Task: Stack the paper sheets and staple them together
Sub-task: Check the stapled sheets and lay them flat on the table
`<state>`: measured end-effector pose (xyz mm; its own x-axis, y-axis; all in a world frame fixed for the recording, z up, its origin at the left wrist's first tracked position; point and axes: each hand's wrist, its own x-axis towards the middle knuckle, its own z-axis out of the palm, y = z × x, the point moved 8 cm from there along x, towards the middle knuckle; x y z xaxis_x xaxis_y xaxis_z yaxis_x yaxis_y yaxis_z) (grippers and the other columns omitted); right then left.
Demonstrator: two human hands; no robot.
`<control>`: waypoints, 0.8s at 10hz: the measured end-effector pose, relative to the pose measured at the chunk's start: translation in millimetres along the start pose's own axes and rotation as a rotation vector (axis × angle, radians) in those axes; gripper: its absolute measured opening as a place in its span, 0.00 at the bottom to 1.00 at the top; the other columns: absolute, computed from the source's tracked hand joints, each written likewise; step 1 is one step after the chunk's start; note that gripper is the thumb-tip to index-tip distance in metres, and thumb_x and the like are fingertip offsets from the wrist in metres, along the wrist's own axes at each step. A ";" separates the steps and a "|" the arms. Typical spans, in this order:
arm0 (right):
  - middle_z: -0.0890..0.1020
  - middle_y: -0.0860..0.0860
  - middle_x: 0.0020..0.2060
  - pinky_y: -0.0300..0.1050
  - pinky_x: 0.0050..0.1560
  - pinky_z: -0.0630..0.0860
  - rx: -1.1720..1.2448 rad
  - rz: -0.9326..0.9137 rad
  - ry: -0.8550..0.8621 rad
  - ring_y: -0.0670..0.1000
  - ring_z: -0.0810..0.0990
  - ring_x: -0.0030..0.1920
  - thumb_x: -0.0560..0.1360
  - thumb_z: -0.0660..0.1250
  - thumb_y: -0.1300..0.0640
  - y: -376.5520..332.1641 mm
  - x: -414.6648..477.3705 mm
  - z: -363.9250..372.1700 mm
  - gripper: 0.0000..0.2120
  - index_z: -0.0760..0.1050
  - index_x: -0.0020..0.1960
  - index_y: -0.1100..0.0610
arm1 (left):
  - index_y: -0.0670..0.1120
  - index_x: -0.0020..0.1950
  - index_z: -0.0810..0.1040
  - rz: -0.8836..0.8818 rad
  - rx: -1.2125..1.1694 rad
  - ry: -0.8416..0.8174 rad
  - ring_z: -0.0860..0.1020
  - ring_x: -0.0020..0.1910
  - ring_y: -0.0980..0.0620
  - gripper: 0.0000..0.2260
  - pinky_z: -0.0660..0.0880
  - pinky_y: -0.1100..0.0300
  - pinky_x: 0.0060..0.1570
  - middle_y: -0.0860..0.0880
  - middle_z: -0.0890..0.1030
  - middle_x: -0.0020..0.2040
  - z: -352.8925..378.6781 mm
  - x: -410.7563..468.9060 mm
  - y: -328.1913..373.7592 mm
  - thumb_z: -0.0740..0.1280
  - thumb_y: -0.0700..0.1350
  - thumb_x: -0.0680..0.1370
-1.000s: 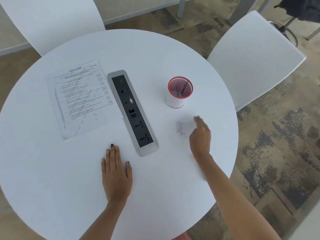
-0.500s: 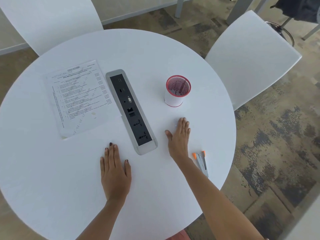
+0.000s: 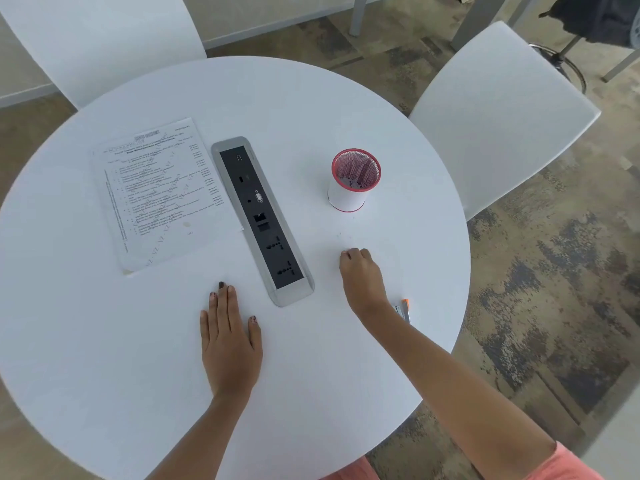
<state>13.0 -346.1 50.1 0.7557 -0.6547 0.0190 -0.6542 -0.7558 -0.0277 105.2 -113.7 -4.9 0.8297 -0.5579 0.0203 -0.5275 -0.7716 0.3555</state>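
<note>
Head view of a round white table (image 3: 104,358). We see the paper sheets (image 3: 159,195) lying as one roughly squared pile at the table's left, just beside the recessed power-and-data socket strip (image 3: 263,220) that runs down the middle; whether the pile holds one sheet or several we cannot tell. The left hand (image 3: 230,344) rests flat, palm down, fingers straight and close together, gripping nothing. The right hand (image 3: 362,278) sits knuckles up to the right of the strip, its fingers curled under toward the tabletop; whether they enclose anything is hidden from us. The stapler (image 3: 403,310), grey with an orange tip, lies just beside the right wrist near the table's edge, partly covered by the forearm. A red-rimmed mesh pen cup (image 3: 355,180) stands beyond the right hand, well apart from the sheets. We judge the stapling not yet begun: sheets and stapler lie on opposite sides of the strip. To do the step well, we would tap the pile's edges flush, pin it with the left hand, and staple one corner away from the strip's raised rim.
</note>
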 end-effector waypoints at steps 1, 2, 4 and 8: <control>0.68 0.53 0.22 0.34 0.23 0.42 0.102 0.059 0.040 0.50 0.60 0.25 0.41 0.60 0.79 3.8 9.0 -12.6 0.21 0.64 0.25 0.57 | 0.40 0.79 0.57 -0.001 0.002 0.001 0.59 0.79 0.45 0.27 0.53 0.50 0.79 0.45 0.60 0.80 -0.4 -0.1 0.2 0.51 0.49 0.82; 0.78 0.60 0.34 0.43 0.30 0.59 0.222 0.212 -0.109 0.56 0.67 0.32 0.60 0.61 0.80 22.4 13.5 6.8 0.13 0.76 0.37 0.66 | 0.40 0.80 0.57 0.001 0.002 -0.001 0.59 0.79 0.45 0.27 0.54 0.49 0.79 0.45 0.59 0.80 0.3 -0.6 0.2 0.51 0.49 0.82; 0.82 0.63 0.33 0.47 0.31 0.66 0.719 0.615 0.075 0.60 0.69 0.31 0.64 0.60 0.73 58.3 5.2 8.2 0.10 0.80 0.35 0.66 | 0.40 0.80 0.57 -0.001 0.006 -0.007 0.58 0.79 0.46 0.27 0.54 0.49 0.79 0.45 0.59 0.80 1.0 -0.8 -0.2 0.51 0.49 0.82; 0.85 0.47 0.33 0.31 0.45 0.74 1.139 0.703 0.466 0.36 0.79 0.31 0.67 0.73 0.64 89.6 57.7 -86.1 0.06 0.85 0.40 0.53 | 0.40 0.79 0.57 -0.005 -0.001 -0.007 0.58 0.79 0.46 0.27 0.53 0.50 0.79 0.45 0.59 0.80 -0.4 -0.3 0.6 0.51 0.49 0.82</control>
<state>-4.8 -452.3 134.8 0.0622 -0.9979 -0.0187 -0.3308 -0.0029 -0.9437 104.7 -113.8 -4.3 0.8312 -0.5559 0.0124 -0.5230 -0.7740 0.3569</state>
